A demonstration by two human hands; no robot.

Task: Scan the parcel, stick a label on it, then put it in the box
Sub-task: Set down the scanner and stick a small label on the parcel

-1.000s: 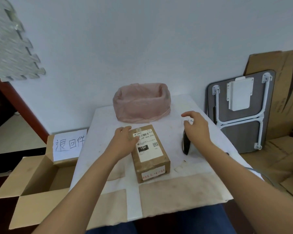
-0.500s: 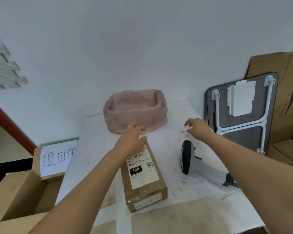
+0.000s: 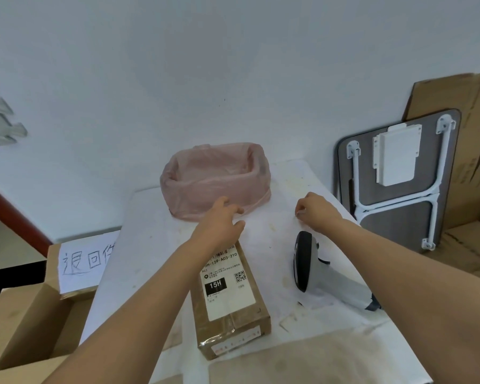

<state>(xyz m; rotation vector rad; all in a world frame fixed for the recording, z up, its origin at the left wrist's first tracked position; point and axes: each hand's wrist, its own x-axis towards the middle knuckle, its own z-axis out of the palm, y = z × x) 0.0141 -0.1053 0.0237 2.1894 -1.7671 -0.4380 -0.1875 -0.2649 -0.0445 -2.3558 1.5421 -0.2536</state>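
- The parcel (image 3: 231, 297) lies flat on the white table (image 3: 150, 231), its long axis running away from the person, printed shipping sheet facing up
- The left hand (image 3: 219, 221) hovers over the parcel's far end, fingers loosely spread and gripping nothing
- The right hand (image 3: 315, 207), beyond the parcel's far right corner, is pinched at the fingertips, probably on a small label; too small to tell
- The scanner (image 3: 320, 275) lies on its side just right of the parcel, untouched
- Judgement: the label must travel left and toward the person onto the parcel's top; the right hand carries it, the left is nearer to steady
- The open box (image 3: 31, 325) sits left of the parcel, below the table edge
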